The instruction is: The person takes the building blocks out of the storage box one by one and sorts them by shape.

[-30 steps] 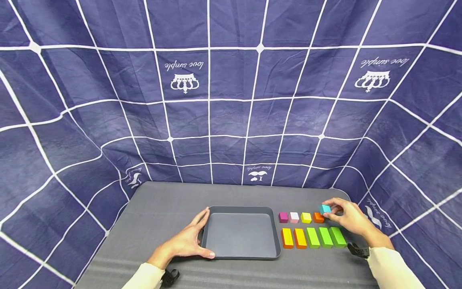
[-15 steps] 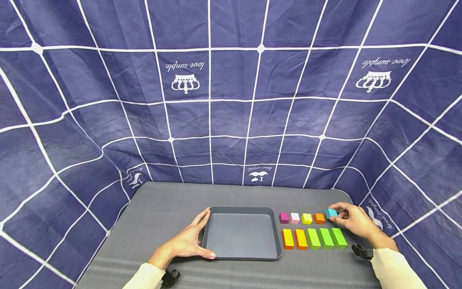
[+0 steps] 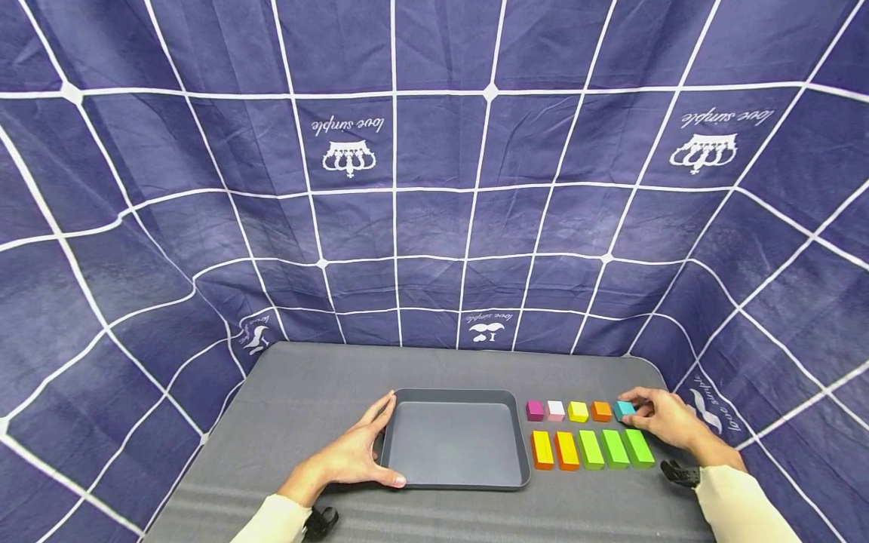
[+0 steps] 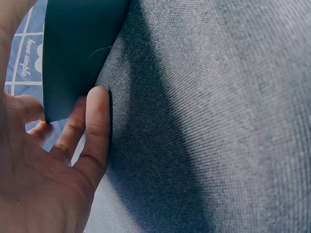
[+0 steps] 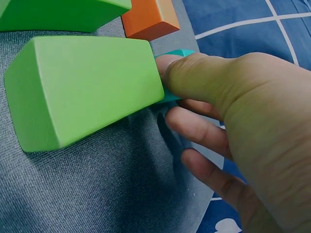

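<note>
At the right end of the back row, my right hand point(image 3: 668, 416) pinches a teal cube point(image 3: 623, 410) between thumb and fingers. The cube stands on the table beside an orange cube point(image 3: 600, 411). In the right wrist view the thumb covers much of the teal cube point(image 5: 182, 52), and a light green block point(image 5: 97, 92) hides another part. My left hand point(image 3: 353, 451) rests spread along the left side of a dark grey tray point(image 3: 455, 483), its thumb at the near corner. In the left wrist view its fingers point(image 4: 97, 116) lie against the tray's outer wall point(image 4: 80, 53).
The back row also has a yellow cube point(image 3: 578, 412), a pink cube point(image 3: 555, 410) and a purple cube point(image 3: 535, 411). In front stand two yellow-orange blocks point(image 3: 542, 450) and several green blocks point(image 3: 615, 449). A blue checked cloth point(image 3: 434, 226) encloses the grey table point(image 3: 319, 377).
My right hand has carried the teal cube from above the orange cube, to the right and down onto the table beside it. The left hand and tray have stayed put.
</note>
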Motion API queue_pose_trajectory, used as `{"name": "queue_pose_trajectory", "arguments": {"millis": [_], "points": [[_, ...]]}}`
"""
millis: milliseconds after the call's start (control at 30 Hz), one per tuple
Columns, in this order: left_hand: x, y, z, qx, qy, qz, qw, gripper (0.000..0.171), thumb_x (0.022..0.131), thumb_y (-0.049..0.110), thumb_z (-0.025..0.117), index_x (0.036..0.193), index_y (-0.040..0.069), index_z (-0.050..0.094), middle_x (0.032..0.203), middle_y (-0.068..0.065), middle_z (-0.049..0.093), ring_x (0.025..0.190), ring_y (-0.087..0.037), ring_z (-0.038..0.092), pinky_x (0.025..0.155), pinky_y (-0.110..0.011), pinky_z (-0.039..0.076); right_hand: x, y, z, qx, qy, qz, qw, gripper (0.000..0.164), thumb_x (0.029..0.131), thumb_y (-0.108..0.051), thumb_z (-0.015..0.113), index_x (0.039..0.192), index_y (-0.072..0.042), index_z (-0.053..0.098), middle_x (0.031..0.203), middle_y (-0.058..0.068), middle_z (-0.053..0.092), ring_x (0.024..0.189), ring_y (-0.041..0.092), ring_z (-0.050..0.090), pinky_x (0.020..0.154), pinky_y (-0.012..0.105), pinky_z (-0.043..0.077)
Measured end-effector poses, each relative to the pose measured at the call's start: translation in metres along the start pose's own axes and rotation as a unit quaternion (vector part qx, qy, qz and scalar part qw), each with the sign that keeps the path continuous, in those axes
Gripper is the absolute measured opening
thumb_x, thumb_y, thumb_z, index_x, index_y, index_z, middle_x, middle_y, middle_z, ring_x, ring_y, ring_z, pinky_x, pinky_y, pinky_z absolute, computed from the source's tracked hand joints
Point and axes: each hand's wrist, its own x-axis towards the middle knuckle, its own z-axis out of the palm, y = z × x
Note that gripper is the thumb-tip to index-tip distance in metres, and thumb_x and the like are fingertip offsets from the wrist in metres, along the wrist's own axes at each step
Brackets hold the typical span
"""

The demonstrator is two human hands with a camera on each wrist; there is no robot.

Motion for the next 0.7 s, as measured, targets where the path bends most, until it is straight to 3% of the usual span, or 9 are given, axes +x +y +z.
{"name": "queue_pose_trajectory", "arguments": {"millis": [500, 700], "points": [[-0.001, -0.0002, 0.0006, -0.006, -0.006, -0.002, 1.0, 0.152, 0.078, 0.04, 0.112, 0.185, -0.001, 0.013, 0.198, -0.018, 0.004, 0.162, -0.045, 0.043, 0.094, -0.026, 0.065, -0.001, 0.0009, 0.003, 0.014, -0.003, -0.007, 1.0, 0.038, 0.092, -0.013, 0.099, 0.126, -0.003, 0.084, 0.112, 0.011, 0.086, 0.082, -0.006, 0.071, 0.074, 0.023, 0.058], [-0.0004, -0.0005, 0.0005, 0.006, -0.001, -0.001, 1.0, 0.153, 0.076, 0.04, 0.113, 0.185, -0.002, 0.014, 0.197, -0.02, 0.006, 0.159, -0.044, 0.046, 0.091, -0.025, 0.065, -0.0012, -0.0034, 0.0018, -0.009, 0.009, 0.0, 1.0, 0.046, 0.092, -0.017, 0.101, 0.132, -0.002, 0.082, 0.118, 0.015, 0.085, 0.089, 0.006, 0.079, 0.077, 0.024, 0.061]]}}
